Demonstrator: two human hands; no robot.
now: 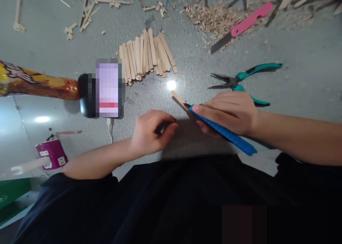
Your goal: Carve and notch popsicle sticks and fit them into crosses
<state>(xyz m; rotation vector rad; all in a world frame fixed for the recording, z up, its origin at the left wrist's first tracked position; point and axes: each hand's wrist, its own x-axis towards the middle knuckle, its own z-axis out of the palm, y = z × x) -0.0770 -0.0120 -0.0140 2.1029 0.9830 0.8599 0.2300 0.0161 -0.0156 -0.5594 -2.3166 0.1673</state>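
Note:
My right hand (224, 114) is closed around a blue-handled tool (227, 131), whose dark tip meets a single wooden stick (178, 98). What the tip does to the stick is too small to tell. To the left, my left hand (155, 131) is curled with thumb and fingertips close together; anything between them is hidden. Above both hands lies a row of wooden sticks (144, 55), side by side on the grey table (192, 140). Pliers with teal handles (240, 81) rest open just above my right hand.
A pink-handled saw (245, 25) lies beside a heap of wood chips (213, 17) at the back right. At left are a phone (108, 89) on a black stand, a yellow snack packet (34, 81) and a purple power adapter (55, 155). Small wood pieces lie along the back.

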